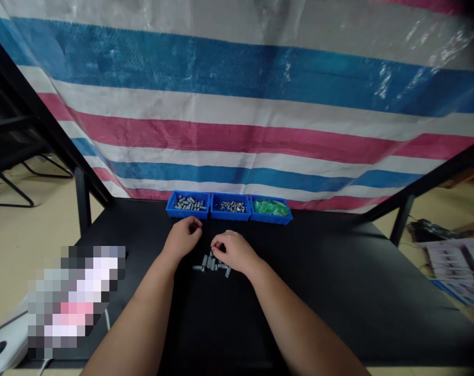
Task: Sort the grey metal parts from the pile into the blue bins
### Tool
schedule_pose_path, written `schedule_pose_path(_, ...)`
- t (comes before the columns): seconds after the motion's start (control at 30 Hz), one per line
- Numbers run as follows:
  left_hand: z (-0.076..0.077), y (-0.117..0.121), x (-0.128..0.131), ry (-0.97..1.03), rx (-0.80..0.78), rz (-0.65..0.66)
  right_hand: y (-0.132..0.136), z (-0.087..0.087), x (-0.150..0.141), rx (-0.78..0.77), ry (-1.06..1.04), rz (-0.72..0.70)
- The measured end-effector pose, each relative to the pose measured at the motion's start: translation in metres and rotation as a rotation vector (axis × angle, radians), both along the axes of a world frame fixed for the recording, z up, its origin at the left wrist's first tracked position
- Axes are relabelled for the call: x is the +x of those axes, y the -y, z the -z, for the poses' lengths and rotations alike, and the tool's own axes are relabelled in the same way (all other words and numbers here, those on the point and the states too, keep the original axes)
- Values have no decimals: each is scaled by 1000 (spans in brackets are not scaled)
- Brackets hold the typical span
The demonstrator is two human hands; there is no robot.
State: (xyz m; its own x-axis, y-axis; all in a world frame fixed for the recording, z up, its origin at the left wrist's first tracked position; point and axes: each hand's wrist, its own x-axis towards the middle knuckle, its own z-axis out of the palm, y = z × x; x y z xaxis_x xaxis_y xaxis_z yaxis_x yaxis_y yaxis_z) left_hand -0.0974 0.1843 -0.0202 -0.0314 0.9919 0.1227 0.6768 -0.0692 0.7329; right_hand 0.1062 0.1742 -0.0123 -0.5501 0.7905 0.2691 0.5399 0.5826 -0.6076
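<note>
Both my forearms reach over a black table [338,292]. My left hand [183,236] rests on the table with its fingers curled in, just short of the blue bins; whatever is in it is hidden. My right hand [232,251] is pinched with curled fingers over a small heap of grey metal parts [209,262], its fingertips touching the heap's top. Three blue bins stand in a row at the table's far edge: the left bin [187,204] holds grey cylinders, the middle bin [230,206] small metal pieces, the right bin [271,209] green parts.
A striped blue, pink and white tarp [237,130] hangs behind the table. Black frame posts [82,198] stand at both far corners. A blurred-out object [76,300] lies at the table's near left, with a white device [1,344] beside it. Papers [456,266] lie on the floor at right.
</note>
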Motion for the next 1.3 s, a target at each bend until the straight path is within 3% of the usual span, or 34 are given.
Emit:
schedule_pose_path(0.2,-1,1,1,-3,-5,-4,-12,0,5,88,-482,416)
schedule_pose_path(0.27,-1,1,1,-10,-5,-1,-16,1,9,99,-520,470)
schedule_pose_path(0.4,0,1,1,-17,-4,12,-14,2,15,75,-396,399)
schedule_pose_path(0.6,-1,1,2,-11,-15,27,-1,-2,13,-9,-21,4)
schedule_pose_path(0.7,-4,2,3,-10,-28,24,2,-1,10,-22,69,-108)
schedule_pose_path(1.13,-3,2,2,-30,-44,34,-1,-6,11,-45,130,-45)
schedule_pose_path(1.3,-1,2,2,-26,-34,32,-5,-3,14,-122,-73,8)
